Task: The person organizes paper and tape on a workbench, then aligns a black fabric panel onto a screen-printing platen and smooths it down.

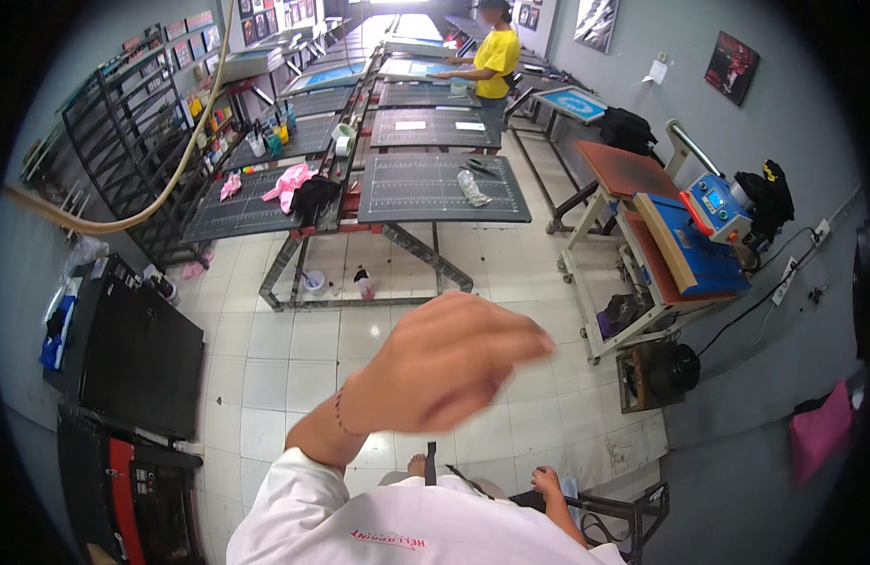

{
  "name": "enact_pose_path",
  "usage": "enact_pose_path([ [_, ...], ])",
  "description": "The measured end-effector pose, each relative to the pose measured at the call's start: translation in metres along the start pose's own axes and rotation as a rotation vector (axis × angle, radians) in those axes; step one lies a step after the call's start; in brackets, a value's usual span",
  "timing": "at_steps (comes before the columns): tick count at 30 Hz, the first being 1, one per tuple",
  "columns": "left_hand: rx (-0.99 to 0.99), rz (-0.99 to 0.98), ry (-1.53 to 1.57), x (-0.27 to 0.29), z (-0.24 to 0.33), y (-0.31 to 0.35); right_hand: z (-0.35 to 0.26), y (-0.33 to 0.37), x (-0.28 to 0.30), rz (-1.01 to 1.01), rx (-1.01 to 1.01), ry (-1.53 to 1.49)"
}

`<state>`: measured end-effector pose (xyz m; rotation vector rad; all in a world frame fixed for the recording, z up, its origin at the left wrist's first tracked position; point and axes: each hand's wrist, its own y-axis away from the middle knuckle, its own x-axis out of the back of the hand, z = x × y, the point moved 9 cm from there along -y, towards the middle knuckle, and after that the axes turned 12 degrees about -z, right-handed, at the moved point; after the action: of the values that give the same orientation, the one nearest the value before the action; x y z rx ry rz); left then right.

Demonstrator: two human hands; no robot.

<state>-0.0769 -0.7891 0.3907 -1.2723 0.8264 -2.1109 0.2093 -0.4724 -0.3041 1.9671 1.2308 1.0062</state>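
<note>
My left hand [444,363] is raised close in front, over the tiled floor, with a thin bracelet at the wrist. Its fingers reach loosely to the right, slightly bent and a little blurred, and I see nothing held in them. Lower down, my right hand [546,480] hangs by my right thigh, next to a black metal frame [633,513]. Its fingers look bent, but they are too small to tell whether they hold anything. Beyond my left hand, dark printing boards stand on a metal frame; a clear plastic roll [472,188] lies on the nearest right board [406,179].
Pink cloths [289,185] and a black cloth [314,200] lie on the left board. A blue heat press [703,235] stands on a wheeled cart at right. Black cabinets [133,339] line the left. A person in a yellow shirt [499,61] works farther back.
</note>
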Motion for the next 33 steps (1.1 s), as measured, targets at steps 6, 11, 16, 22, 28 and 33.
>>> enact_pose_path([
  [6, -0.312, 0.131, -0.203, 0.031, 0.037, -0.019, 0.029, -0.039, -0.035, -0.220, -0.168, 0.032],
  [11, -0.368, 0.329, -0.232, 0.013, -0.032, -0.043, -0.008, -0.069, -0.036, -0.297, -0.242, 0.064],
  [16, -0.345, 0.395, -0.069, 0.001, -0.108, -0.089, -0.067, -0.152, 0.007, -0.300, -0.258, 0.023],
  [22, 0.217, -0.019, 0.075, -0.027, -0.261, -0.103, -0.300, -0.175, 0.072, -0.190, 0.097, -0.028],
  [28, 0.953, -0.121, 0.210, -0.134, -0.433, 0.028, -0.386, -0.260, 0.105, -0.206, 0.020, -0.025],
  [33, 1.204, -0.101, 0.370, -0.164, -0.534, 0.086, -0.425, -0.294, 0.092, -0.263, -0.021, 0.069],
])
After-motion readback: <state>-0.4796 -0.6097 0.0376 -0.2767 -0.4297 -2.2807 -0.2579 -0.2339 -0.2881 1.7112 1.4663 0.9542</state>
